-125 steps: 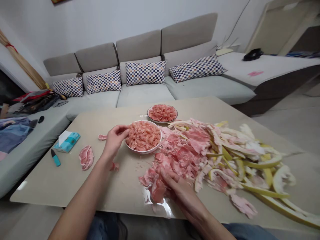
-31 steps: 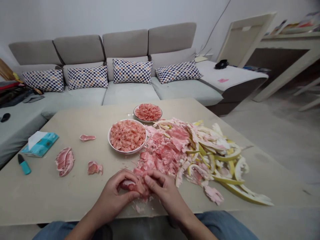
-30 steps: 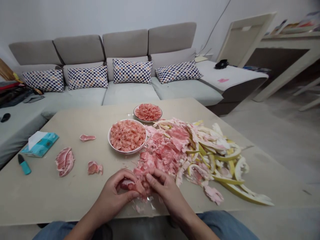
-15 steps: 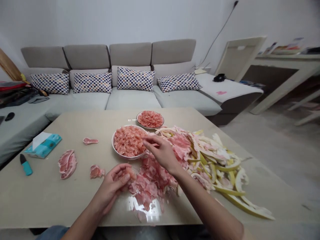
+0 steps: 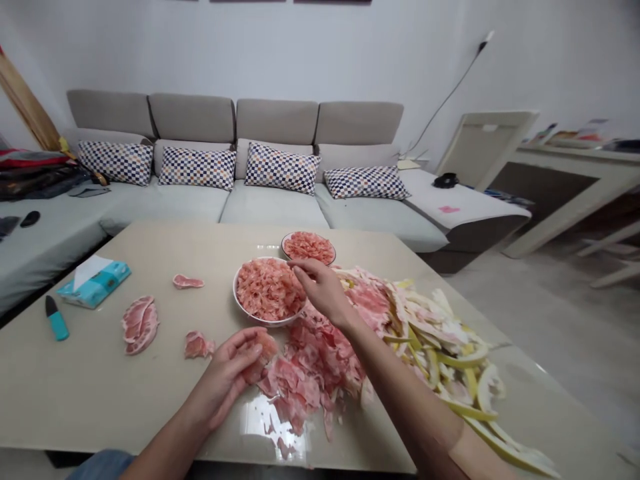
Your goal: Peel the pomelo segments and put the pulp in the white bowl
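Observation:
My left hand (image 5: 233, 373) is closed around a piece of pink pomelo flesh (image 5: 267, 347), low over the table in front of the bowl. My right hand (image 5: 323, 290) hovers over the right rim of a white bowl (image 5: 235, 297), thumb and fingers slightly apart with nothing visible between them. Loose pomelo pulp (image 5: 270, 290) heaps up in that bowl. Behind it stands a plate of more pulp (image 5: 310, 245), partly covered by my right hand. Thin pink membrane scraps (image 5: 300, 387) are piled beneath and beside my right forearm.
Yellow-green pomelo rind strips (image 5: 465, 380) spread over the table's right side. To the left lie a large pomelo segment (image 5: 140, 325), two smaller pieces (image 5: 199, 345), a tissue pack (image 5: 95, 283) and a turquoise-handled knife (image 5: 57, 320). A sofa (image 5: 273, 203) stands beyond the table.
The view has shifted, so the table's things sit slightly right and lower. My right hand stays by the bowl's rim, its fingertips closer together. More of the flesh in my left hand shows.

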The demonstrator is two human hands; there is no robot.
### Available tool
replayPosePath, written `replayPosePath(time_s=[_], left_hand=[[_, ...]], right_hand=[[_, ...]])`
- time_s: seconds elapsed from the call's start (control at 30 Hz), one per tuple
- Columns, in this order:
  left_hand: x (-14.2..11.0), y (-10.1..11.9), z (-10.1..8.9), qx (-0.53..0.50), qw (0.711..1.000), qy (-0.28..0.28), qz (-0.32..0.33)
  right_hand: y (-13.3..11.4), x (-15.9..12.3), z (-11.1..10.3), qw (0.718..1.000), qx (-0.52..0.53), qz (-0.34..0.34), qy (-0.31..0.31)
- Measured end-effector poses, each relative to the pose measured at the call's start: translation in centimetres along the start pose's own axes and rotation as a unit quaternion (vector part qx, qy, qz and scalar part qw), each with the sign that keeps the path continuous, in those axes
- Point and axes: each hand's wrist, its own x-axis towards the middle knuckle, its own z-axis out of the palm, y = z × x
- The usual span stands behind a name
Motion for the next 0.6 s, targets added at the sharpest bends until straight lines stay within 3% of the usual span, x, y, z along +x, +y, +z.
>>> replayPosePath(time_s=[0.13, 0.27, 0.4, 0.6], left_hand=[[-0.5, 0.0, 0.5, 0.019, 1.0, 0.007, 0.005], [-0.9, -0.4, 1.1, 0.046, 0.999, -0.006, 0.018], [-0.9, -0.8, 1.2, 0.084, 0.996, -0.014, 0.036], [-0.7, -0.9, 1.1, 0.132, 0.989, -0.023, 0.064]], right_hand=[[-2.3, -6.2, -0.9, 0.995, 0.063, 0.022, -0.071], [-3.3, -10.7, 0.0, 0.982, 0.144, 0.045, -0.116], [-3.2, -11.1, 0.6, 0.981, 0.161, 0.045, -0.101], [-3.5, -10.6, -0.1, 0.972, 0.182, 0.09, -0.119]])
